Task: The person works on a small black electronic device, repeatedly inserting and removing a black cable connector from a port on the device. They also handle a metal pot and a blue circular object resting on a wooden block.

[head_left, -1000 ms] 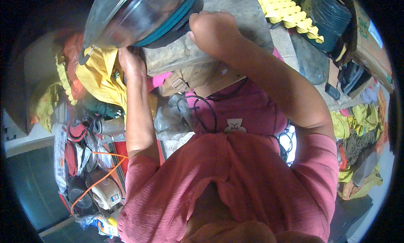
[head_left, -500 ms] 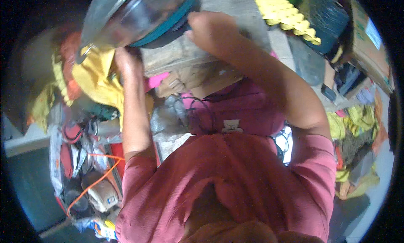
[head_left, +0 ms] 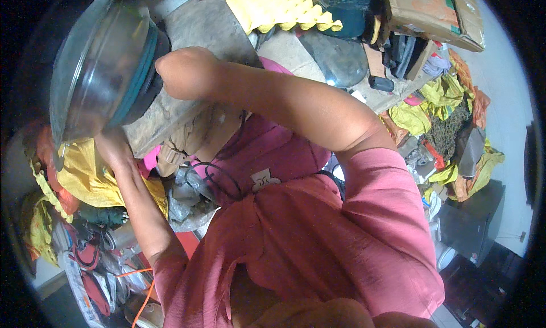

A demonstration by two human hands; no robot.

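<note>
A large round vessel [head_left: 105,72], clear and shiny with a teal band and a dark base, is tilted at the upper left. My left hand [head_left: 112,144] grips its near lower edge, and the vessel partly hides my fingers. My right hand [head_left: 187,73] is curled closed against the dark base on the right side. Whatever those fingers may hold is hidden. Underneath lies a worn grey board or tabletop [head_left: 207,27]. Yellow cloth or plastic [head_left: 85,171] hangs beside my left wrist.
A purple bag [head_left: 267,152] rests against my front, with a black cord [head_left: 224,177] by it. Yellow egg-tray-like sheeting [head_left: 278,9] lies at the back, near a cardboard box [head_left: 435,15]. Yellow plastic pieces [head_left: 412,117] pile up at right. Assorted clutter [head_left: 94,243] fills the lower left.
The view has turned, so the vessel and both hands now appear farther left and lower. My right fist is now close against the vessel's dark base.
</note>
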